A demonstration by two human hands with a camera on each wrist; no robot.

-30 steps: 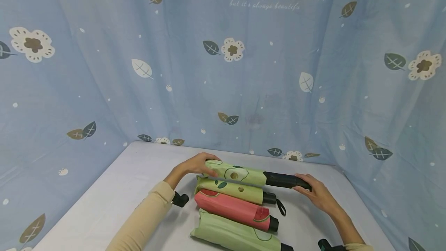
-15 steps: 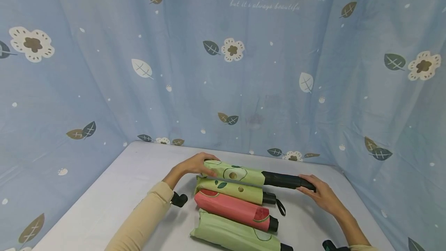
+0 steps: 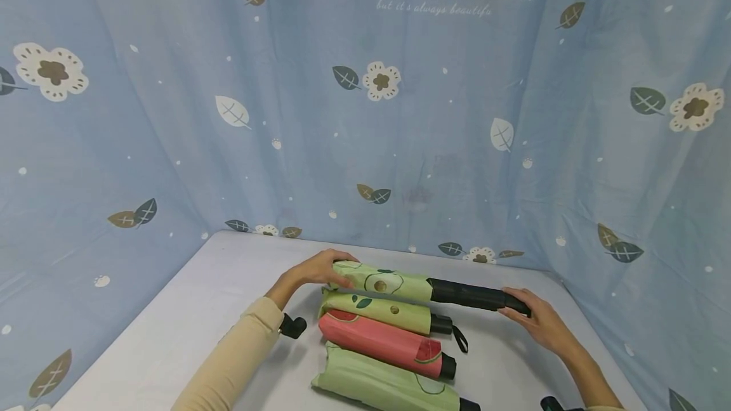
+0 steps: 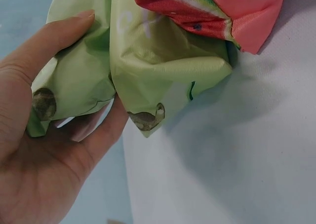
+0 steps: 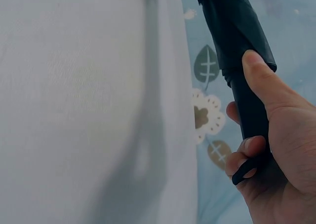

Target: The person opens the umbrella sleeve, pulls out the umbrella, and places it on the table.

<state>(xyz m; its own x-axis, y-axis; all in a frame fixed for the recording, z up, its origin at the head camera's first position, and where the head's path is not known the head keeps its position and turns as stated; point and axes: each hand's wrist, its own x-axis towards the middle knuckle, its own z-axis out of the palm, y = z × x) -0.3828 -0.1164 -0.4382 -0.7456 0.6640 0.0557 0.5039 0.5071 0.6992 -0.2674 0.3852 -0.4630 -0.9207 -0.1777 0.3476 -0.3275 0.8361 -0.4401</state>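
At the back of the row, a green avocado-print umbrella sleeve has a black folded umbrella sticking out of its right end. My left hand grips the sleeve's left end, thumb in front; in the left wrist view the thumb lies over the green cloth. On the right, my right hand holds the black handle, fingers curled round it and thumb at the edge of the black fabric. A small black strap loop crosses the fingers.
In front lie a yellow-green umbrella with a wrist strap, a red watermelon-print umbrella and a pale green umbrella, handles to the right. The white table meets a blue printed curtain behind.
My right hand has moved right with the handle, and more of the black umbrella shows outside the sleeve. My left hand and the sleeve have shifted only slightly left.
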